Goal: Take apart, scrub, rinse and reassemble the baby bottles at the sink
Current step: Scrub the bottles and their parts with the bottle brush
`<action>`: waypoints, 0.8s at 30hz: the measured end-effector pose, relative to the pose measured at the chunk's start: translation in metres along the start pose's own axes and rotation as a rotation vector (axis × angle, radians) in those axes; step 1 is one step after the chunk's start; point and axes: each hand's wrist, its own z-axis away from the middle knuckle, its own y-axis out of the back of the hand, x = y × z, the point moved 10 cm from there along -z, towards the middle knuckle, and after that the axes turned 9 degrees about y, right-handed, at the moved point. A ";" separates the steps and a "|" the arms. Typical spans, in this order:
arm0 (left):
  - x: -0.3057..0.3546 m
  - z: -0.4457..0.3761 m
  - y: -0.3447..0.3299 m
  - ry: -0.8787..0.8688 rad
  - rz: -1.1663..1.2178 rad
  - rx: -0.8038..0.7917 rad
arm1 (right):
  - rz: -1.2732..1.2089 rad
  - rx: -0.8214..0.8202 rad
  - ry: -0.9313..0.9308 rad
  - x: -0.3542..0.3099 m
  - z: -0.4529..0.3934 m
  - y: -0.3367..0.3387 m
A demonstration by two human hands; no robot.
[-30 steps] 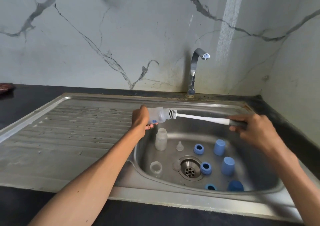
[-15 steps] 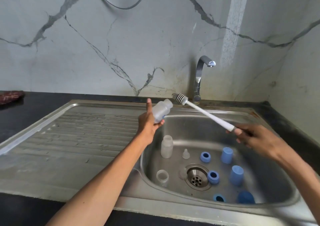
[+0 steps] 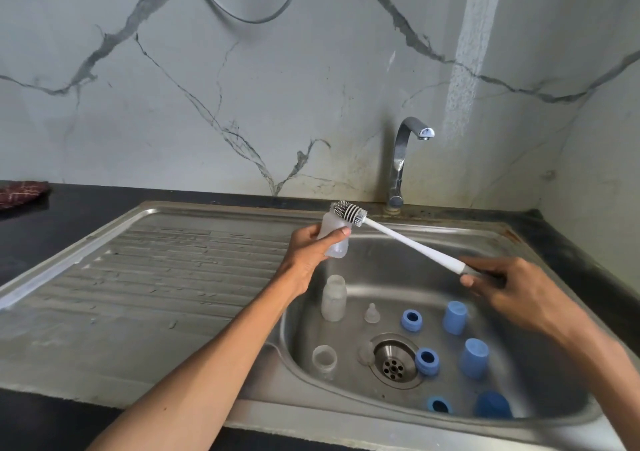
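Bottle (image 3: 333,239) sits in left hand (image 3: 306,255) above the sink (image 3: 207,260) basin's left rim, fingers wrapped round it, mouth pointing down; right hand (image 3: 509,289) grips brush (image 3: 398,239) handle, bristle head touching bottle's upturned base. Two more bottles, teats, blue collars and caps lie in the basin.

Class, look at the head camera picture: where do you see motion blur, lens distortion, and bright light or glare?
Head view: the right hand is smeared by motion blur while the left hand stays sharp; the wide lens bows the sink rim; a sunlit streak crosses the wall; glare glints on the tap.
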 end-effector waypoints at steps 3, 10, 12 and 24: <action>-0.003 0.002 -0.007 -0.017 -0.040 -0.028 | 0.022 0.002 0.002 -0.002 0.000 -0.005; -0.003 0.001 -0.007 -0.100 -0.251 0.006 | 0.076 0.030 0.016 -0.007 -0.002 -0.010; 0.000 0.001 -0.003 -0.114 -0.230 0.044 | 0.062 0.012 0.019 -0.010 -0.001 -0.013; 0.011 0.004 0.011 -0.244 -0.193 0.173 | 0.022 0.034 0.002 -0.005 -0.001 -0.006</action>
